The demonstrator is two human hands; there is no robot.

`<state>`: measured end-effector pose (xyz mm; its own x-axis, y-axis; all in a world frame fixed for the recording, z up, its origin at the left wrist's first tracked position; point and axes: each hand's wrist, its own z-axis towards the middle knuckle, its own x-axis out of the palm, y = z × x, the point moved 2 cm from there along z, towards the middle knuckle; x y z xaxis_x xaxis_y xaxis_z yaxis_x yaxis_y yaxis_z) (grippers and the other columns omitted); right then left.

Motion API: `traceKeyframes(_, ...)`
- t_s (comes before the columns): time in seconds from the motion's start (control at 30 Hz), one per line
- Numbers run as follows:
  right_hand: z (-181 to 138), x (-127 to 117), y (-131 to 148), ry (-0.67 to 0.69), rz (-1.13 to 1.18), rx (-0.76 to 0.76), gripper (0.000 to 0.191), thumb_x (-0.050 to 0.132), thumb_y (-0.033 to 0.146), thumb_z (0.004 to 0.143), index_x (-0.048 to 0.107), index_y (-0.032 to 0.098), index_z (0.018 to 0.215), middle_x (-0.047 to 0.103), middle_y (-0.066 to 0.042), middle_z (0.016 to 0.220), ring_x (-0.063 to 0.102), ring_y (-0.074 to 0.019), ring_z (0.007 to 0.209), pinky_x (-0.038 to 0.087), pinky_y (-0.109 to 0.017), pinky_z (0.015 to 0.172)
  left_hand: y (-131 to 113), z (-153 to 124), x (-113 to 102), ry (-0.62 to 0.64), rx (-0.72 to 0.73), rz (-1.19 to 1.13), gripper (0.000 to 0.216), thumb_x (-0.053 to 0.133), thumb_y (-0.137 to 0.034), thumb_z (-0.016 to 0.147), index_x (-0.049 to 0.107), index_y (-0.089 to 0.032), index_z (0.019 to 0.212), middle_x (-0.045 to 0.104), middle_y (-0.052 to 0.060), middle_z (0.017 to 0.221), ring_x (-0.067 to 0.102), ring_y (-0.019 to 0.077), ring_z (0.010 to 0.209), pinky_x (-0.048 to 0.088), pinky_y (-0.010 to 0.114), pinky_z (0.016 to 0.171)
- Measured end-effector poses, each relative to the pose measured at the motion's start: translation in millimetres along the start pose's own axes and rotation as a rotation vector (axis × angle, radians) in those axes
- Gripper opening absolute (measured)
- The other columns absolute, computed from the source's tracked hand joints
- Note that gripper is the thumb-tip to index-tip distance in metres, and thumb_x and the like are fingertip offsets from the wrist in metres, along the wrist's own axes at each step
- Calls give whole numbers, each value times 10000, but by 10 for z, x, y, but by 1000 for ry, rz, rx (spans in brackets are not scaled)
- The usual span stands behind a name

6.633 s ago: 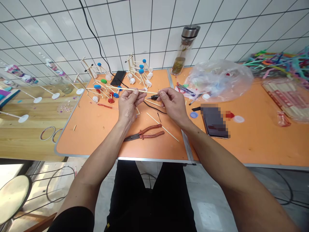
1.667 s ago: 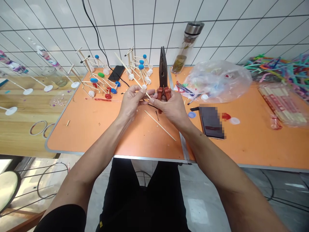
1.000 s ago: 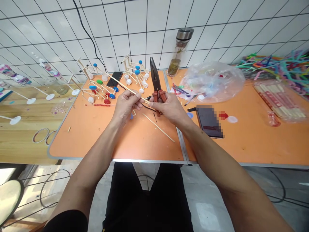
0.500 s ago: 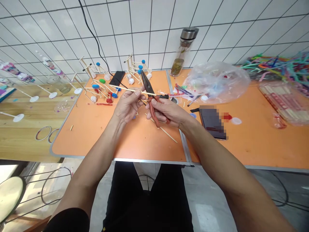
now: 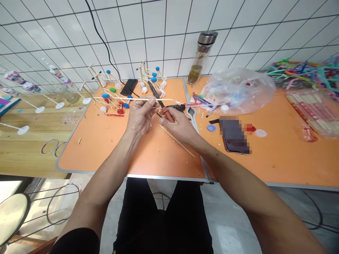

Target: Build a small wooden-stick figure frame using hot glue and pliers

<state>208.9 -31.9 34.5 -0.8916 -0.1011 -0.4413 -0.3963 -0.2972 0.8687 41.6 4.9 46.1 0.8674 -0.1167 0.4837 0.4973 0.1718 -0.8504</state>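
Note:
Between thumb and fingers, my left hand (image 5: 141, 116) pinches a thin wooden stick (image 5: 167, 100) that lies nearly level. My right hand (image 5: 178, 121) is wrapped round the red handles of a pair of pliers (image 5: 159, 98), whose dark jaws point up and to the left. The stick crosses the pliers; whether the jaws grip it I cannot tell. Under my hands, another wooden stick (image 5: 180, 143) lies slantwise on the orange table (image 5: 159, 160). A black glue gun (image 5: 178, 107) seems to lie just behind my right hand, mostly hidden.
Stick frames with coloured caps (image 5: 112, 90) and a black phone (image 5: 129, 87) stand at the back left. Rightward are a glass bottle (image 5: 197, 65), a plastic bag (image 5: 238, 91), another phone (image 5: 234, 135), packed sticks (image 5: 312, 109) and coloured pipe cleaners (image 5: 304, 76).
My right hand has turned the pliers, so they appear narrower and edge-on, with less of the handles showing. The held stick has swung closer to level. The view has shifted slightly.

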Motion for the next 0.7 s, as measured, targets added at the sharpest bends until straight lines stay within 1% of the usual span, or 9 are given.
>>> traceKeyframes(0.07,3,-9,-34,23,30,13,331,550,521,1045,670,216,998,710,-41,864,630,-211,782,447,-347,717,-22,17,-21,-76,22,-13,234,1017,-290,811,800,-209,842,843,2,899,739,67,694,622,145,654)
traceKeyframes(0.13,0,-47,-42,0,-7,18,451,493,611,1077,685,215,978,703,-52,844,615,-209,734,429,-350,688,-55,29,-42,-142,50,-10,252,1007,-306,837,776,-207,840,837,-9,877,736,62,668,624,143,647)
traceKeyframes(0.17,-4,-68,-36,-13,-29,19,477,488,632,1081,694,215,976,705,-57,844,609,-208,716,429,-355,685,-71,30,-48,-159,57,-12,273,1008,-324,842,764,-203,835,834,-11,862,734,60,655,624,141,640)
traceKeyframes(0.23,-13,-94,-15,-17,-17,20,489,491,642,1086,705,214,983,707,-55,830,611,-203,678,447,-365,690,-94,27,-48,-174,61,-23,314,1011,-360,844,745,-194,823,828,-11,834,739,60,642,621,137,628)
traceKeyframes(0.37,-28,-69,9,58,134,43,499,511,680,1079,679,213,1022,686,-36,765,663,-207,653,481,-359,643,-107,9,-27,-192,67,-35,310,1003,-358,856,744,-190,838,835,-7,837,761,65,651,625,135,633)
traceKeyframes(0.43,-29,-44,-5,77,187,70,542,555,751,1042,653,218,1044,711,-50,816,691,-211,687,499,-346,613,-103,1,-14,-193,73,-34,308,1004,-357,854,746,-189,842,835,-7,828,765,67,647,628,136,633)
traceKeyframes(0.5,-24,-26,-24,75,218,80,597,597,812,998,645,220,1067,729,-65,875,709,-213,738,532,-336,623,-97,-4,-3,-189,82,-24,322,1006,-377,850,745,-188,838,836,-7,818,766,68,640,628,135,629)
traceKeyframes(0.57,-18,-20,-39,59,221,61,601,602,812,998,647,222,1106,725,-63,902,719,-216,781,554,-332,654,-90,-9,5,-187,87,1,335,1008,-401,844,746,-191,840,842,-4,822,770,72,640,631,137,630)
traceKeyframes(0.7,-2,-23,-86,27,135,6,477,539,693,1079,644,237,1172,738,-63,963,724,-226,821,556,-338,688,-67,-21,20,-185,100,31,324,1013,-381,834,749,-195,852,853,4,838,781,81,656,633,147,643)
